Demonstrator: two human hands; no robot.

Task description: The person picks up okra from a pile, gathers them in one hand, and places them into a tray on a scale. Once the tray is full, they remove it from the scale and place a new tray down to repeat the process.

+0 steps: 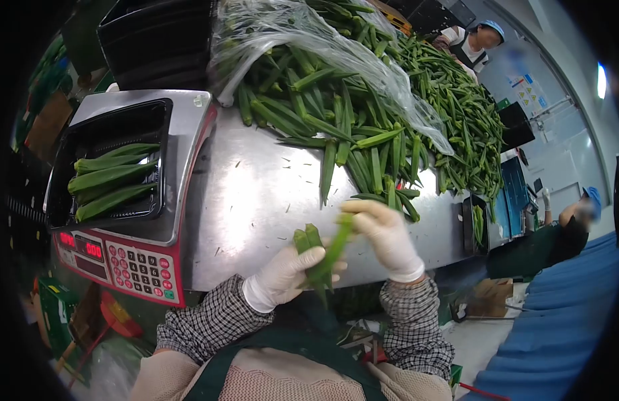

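Note:
My left hand [282, 273], in a white glove, is closed around a few okra pods [309, 242] just past the table's near edge. In my gloved right hand [384, 234], thumb and fingers pinch the end of another okra pod [337, 248], which is blurred and slants down across the left hand's pods. On the left, a black plastic tray [161, 144] with several okra pods [112, 180] lies on a red digital scale [149, 267]. A big heap of okra [456, 113] covers the far side of the metal table [256, 214].
Clear plastic sheeting [256, 33] lies over part of the heap. Stacked black trays [155, 43] stand behind the scale. At right, another black tray [480, 224] holds okra. Two people in blue caps [491, 28] are beyond the table's far and right sides.

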